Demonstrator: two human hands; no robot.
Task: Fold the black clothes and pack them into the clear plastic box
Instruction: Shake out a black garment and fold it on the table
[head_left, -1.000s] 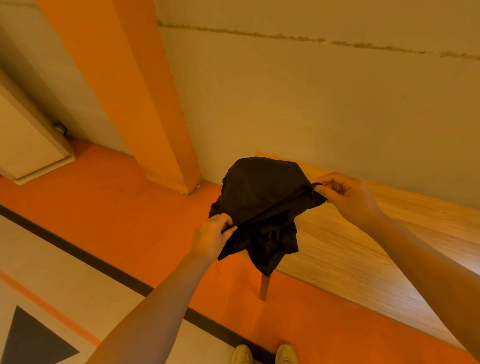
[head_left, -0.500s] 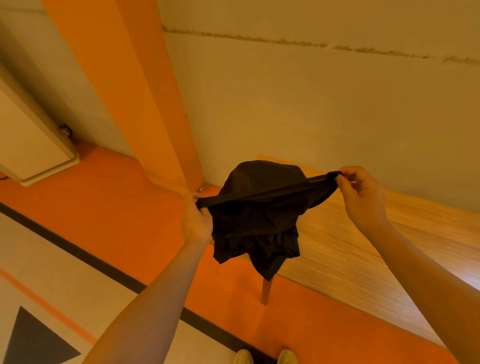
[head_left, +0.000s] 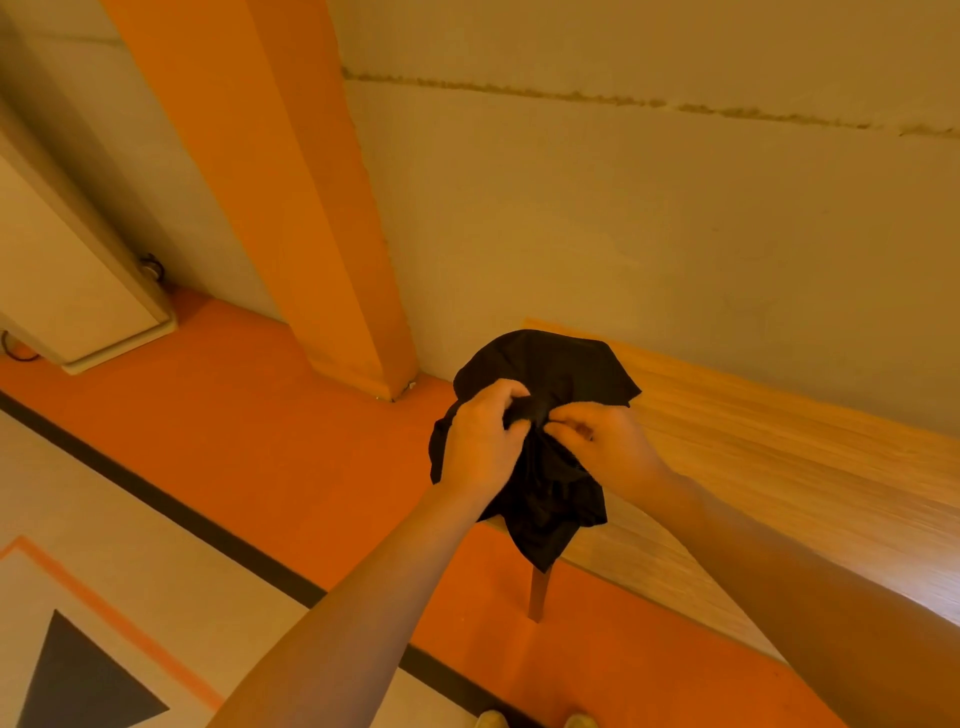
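A crumpled black garment (head_left: 550, 374) hangs in the air over the left end of a wooden table (head_left: 769, 467). My left hand (head_left: 480, 441) grips its edge with curled fingers. My right hand (head_left: 602, 447) pinches the same edge right beside it, so the two hands nearly touch. The lower part of the cloth droops below my hands past the table's corner. No clear plastic box is in view.
An orange pillar (head_left: 291, 208) stands against the wall to the left of the table. A white cabinet (head_left: 57, 270) sits at the far left. The table's leg (head_left: 540, 592) stands on the orange floor. My shoes (head_left: 535, 719) show at the bottom edge.
Half a second ago my hands held the garment's edge stretched wide apart. They have since come together at the middle, and the cloth bunches between them.
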